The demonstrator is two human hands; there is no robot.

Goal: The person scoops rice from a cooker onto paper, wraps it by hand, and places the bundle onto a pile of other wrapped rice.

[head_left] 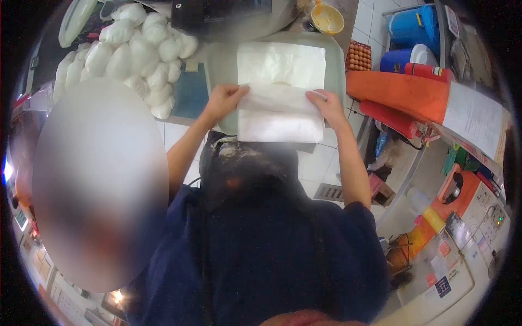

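Note:
My left hand (225, 101) and my right hand (328, 107) pinch the two sides of a white paper sheet (281, 101), stretching it between them. Beneath it, more white paper (281, 60) lies flat on a pale green tray (335, 65). A small tan edge (281, 83) shows at the top of the held sheet; what it belongs to is hidden. Left of the tray is a heap of white rounded bundles (128, 57), beside a blue flat surface (190, 95).
A yellow bowl (327, 19) stands beyond the tray at the upper right. Farther right are a carton of eggs (359, 56), blue containers (410, 27), an orange panel (397, 92) and a red cylinder (389, 117). A blurred oval covers the left side.

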